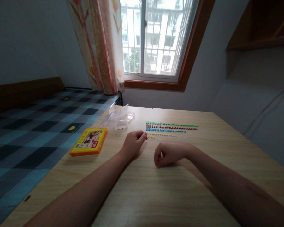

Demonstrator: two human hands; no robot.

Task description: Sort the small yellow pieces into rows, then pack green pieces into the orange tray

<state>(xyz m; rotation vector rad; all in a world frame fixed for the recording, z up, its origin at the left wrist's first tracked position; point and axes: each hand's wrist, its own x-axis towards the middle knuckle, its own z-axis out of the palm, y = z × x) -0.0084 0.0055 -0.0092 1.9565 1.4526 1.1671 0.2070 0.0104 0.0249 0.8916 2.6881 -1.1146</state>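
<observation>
A short yellow row [161, 135] of tiny pieces is laid out on the table [203, 189], past the middle, nearest of four rows. Its left end is met by the left hand [133, 143], whose thumb and forefinger are pinched narrowly together; whether a piece is held between them cannot be told. Just behind it a blue row [165, 130], a brown row [171, 127] and a green row [172, 124] are lined up parallel. The right hand [168, 153] is rested on the table nearer the body, fingers curled loosely inward, nothing seen in it. Further left an open clear case [118, 117] and an orange box [88, 142] are placed, beside a checked bed cover [26, 132].
</observation>
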